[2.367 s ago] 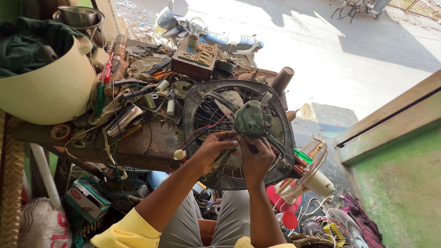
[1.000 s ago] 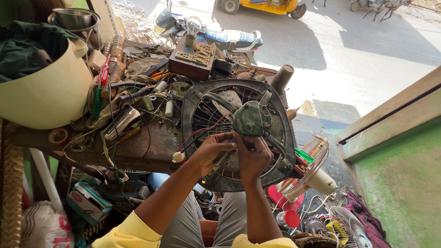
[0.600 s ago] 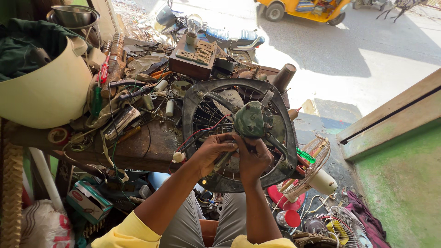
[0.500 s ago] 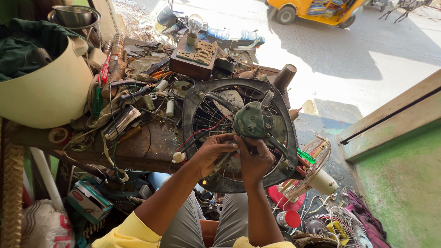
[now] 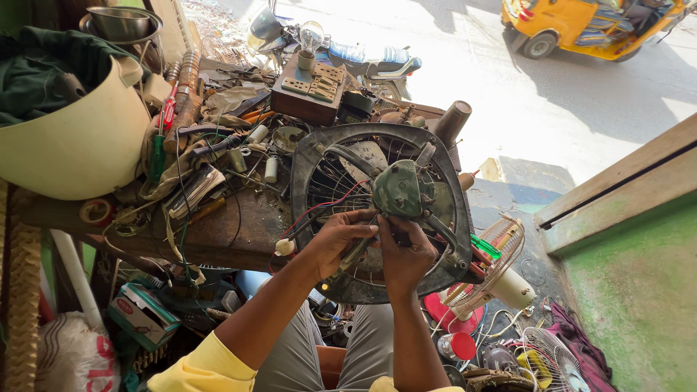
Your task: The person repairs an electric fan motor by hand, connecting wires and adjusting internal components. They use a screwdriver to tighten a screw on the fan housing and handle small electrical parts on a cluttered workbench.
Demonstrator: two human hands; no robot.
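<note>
A round dark exhaust-fan frame (image 5: 308, 156) with a wire grille leans against the workbench edge, its green motor housing (image 5: 398, 190) at the centre. My left hand (image 5: 335, 239) grips a support arm of the frame just below the motor, beside red and black wires. My right hand (image 5: 404, 255) pinches something small right under the motor housing; what it holds is hidden by the fingers.
The wooden workbench (image 5: 239, 232) is crowded with screwdrivers, wires and a wooden switch board with a bulb (image 5: 311, 86). A cream tub (image 5: 72, 149) sits at the left. Small fans and parts lie on the floor at lower right. A yellow vehicle (image 5: 581, 25) is on the street.
Both hands stay at the fan motor with only slight finger shifts. On the street the yellow vehicle has moved to the right.
</note>
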